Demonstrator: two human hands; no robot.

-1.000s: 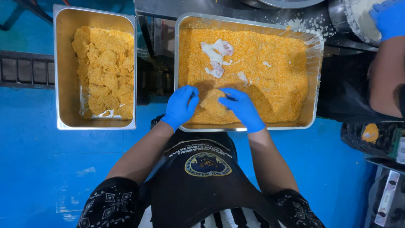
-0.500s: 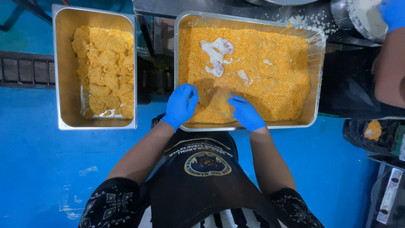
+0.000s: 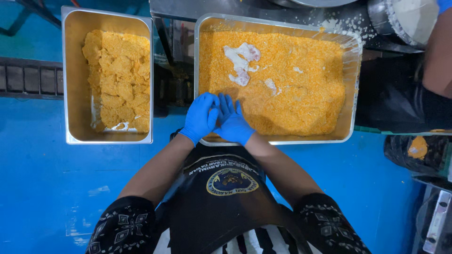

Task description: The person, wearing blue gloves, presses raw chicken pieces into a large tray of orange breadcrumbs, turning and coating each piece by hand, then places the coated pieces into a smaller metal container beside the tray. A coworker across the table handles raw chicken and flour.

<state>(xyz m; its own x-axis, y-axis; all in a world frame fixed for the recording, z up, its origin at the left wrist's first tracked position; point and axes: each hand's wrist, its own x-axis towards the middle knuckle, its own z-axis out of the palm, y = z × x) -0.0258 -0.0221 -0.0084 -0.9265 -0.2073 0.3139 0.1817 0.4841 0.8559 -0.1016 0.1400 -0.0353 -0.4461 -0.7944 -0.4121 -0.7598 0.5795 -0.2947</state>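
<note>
- Floor (image 3: 42, 178): blue, far below both pans; nothing on it near the hands.
- Big pan (image 3: 354, 94): a steel tray lined with clear film, filled with orange crumbs (image 3: 306, 89). It sits straight ahead of the person, its near rim against the apron (image 3: 226, 202).
- Small pan (image 3: 75, 84): to the left, apart from the big pan, holding a heap of crumbed pieces (image 3: 120, 80) stacked toward its right wall.
- Raw piece (image 3: 241, 61): pale, uncoated, lying on the crumbs near the far left of the big pan, well apart from the hands.
- Left hand (image 3: 201, 116) and right hand (image 3: 231, 123): blue-gloved, touching side by side at the near left corner of the big pan, palms down and fingers spread flat on the crumbs. Neither is closed round anything visible; whether a piece lies under the palms I cannot tell.
- Doing this well, as I judge it: press evenly with flat palms so crumbs bed in, keep the fingers together to avoid bare patches, and work over the pan's middle instead of the rim so crumbs do not spill.
- Another person's arm (image 3: 438, 51) shows at the far right, clear of the pans.
</note>
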